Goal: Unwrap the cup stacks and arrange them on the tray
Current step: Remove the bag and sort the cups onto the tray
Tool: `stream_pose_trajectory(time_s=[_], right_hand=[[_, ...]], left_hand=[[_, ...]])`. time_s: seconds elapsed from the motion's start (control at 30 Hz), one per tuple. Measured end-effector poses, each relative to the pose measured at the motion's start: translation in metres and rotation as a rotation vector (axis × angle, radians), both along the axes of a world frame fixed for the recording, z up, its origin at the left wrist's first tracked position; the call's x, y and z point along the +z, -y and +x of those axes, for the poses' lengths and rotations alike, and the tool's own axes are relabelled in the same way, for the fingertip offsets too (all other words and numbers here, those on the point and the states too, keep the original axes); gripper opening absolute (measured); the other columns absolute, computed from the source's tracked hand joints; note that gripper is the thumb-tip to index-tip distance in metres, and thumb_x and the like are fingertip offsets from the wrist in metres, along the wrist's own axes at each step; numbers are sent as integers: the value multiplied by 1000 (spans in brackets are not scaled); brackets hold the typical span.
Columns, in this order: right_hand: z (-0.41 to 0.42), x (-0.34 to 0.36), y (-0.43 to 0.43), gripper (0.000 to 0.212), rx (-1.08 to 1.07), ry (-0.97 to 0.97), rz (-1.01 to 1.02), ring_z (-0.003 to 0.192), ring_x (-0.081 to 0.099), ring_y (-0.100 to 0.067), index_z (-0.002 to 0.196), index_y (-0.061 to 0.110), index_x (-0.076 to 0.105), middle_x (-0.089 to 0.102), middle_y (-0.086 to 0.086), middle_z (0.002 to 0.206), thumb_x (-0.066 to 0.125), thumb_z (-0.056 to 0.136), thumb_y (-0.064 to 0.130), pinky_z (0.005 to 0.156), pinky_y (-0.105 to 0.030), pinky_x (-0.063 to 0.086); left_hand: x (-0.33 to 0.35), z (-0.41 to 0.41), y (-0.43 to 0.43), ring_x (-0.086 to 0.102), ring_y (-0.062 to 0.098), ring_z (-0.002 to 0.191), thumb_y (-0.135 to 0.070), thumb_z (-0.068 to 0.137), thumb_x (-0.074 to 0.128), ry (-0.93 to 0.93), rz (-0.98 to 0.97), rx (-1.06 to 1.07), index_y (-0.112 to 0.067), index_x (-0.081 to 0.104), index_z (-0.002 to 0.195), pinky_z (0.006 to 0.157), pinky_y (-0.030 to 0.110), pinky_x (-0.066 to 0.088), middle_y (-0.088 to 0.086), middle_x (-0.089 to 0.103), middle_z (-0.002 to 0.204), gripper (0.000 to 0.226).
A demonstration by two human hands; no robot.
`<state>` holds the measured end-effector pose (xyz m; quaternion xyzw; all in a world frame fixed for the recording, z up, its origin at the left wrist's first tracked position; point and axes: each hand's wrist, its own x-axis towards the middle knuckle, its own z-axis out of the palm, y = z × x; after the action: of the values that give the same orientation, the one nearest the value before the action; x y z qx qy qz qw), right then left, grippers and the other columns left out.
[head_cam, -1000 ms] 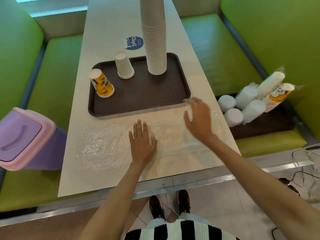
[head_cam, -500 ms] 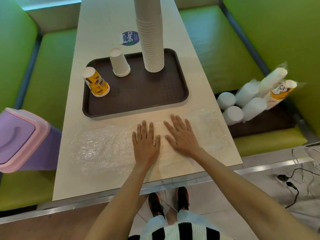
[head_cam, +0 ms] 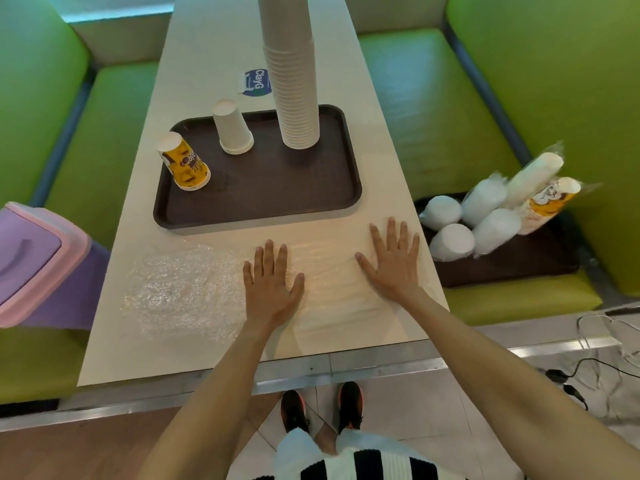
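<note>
A fast-food booth: green padded benches (head_cam: 433, 116) flank the table (head_cam: 214, 46) under the left hand (head_cam: 272, 285) and right hand (head_cam: 393, 268), a serving tray (head_cam: 277, 188) of paper cups (head_cam: 298, 98) just beyond.

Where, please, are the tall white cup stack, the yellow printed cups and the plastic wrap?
tall white cup stack (head_cam: 294, 98), head view, ribbed side
yellow printed cups (head_cam: 185, 166), head view, printed side
plastic wrap (head_cam: 180, 289), head view, crinkled left part

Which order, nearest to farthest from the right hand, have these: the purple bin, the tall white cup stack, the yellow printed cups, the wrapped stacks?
From the right hand:
1. Wrapped stacks, just to its right.
2. Tall white cup stack, ahead on the tray.
3. Yellow printed cups, at the tray's left edge.
4. Purple bin, far left.
</note>
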<state>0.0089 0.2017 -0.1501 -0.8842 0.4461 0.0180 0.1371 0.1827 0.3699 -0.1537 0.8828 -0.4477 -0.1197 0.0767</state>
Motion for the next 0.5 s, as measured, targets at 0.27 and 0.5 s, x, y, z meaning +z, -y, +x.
stream_pose_trajectory(time_s=[0.27, 0.5], right_hand=[[9, 26, 3, 75, 67, 67, -46, 148, -3, -33, 152, 17, 24, 4, -17, 160, 10, 91, 59, 115, -50, -11], [28, 59, 13, 32, 105, 284, 1, 124, 50, -23, 124, 11, 61, 59, -8, 130, 47, 98, 24, 113, -39, 16]], left_hand=[[29, -20, 35, 4, 29, 147, -31, 96, 43, -9, -19, 136, -12, 31, 143, 115, 52, 1, 13, 11, 158, 52], [75, -35, 81, 58, 22, 108, -16, 93, 52, -124, -265, -129, -10, 61, 119, 88, 30, 45, 6, 62, 122, 28]])
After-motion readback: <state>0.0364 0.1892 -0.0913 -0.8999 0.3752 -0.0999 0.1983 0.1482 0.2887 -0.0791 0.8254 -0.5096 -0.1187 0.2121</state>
